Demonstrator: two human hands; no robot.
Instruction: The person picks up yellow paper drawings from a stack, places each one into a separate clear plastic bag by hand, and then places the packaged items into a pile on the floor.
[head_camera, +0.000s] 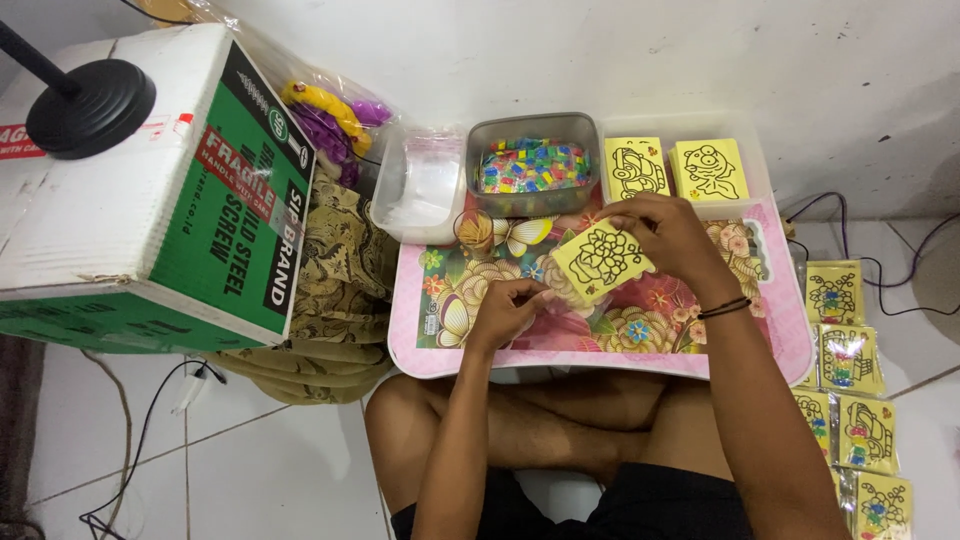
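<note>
Grey bead tub (532, 165) sits beyond the held yellow card (600, 260).

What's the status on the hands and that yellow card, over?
Left hand and right hand both pinch the yellow card above the pink tray table. Nothing between them.

Both forearms reach forward over crossed legs. Left hand (507, 308) curled, fingertips pinching. Right hand (668, 232) higher, fingers bent, pinching; wrist banded.
</note>
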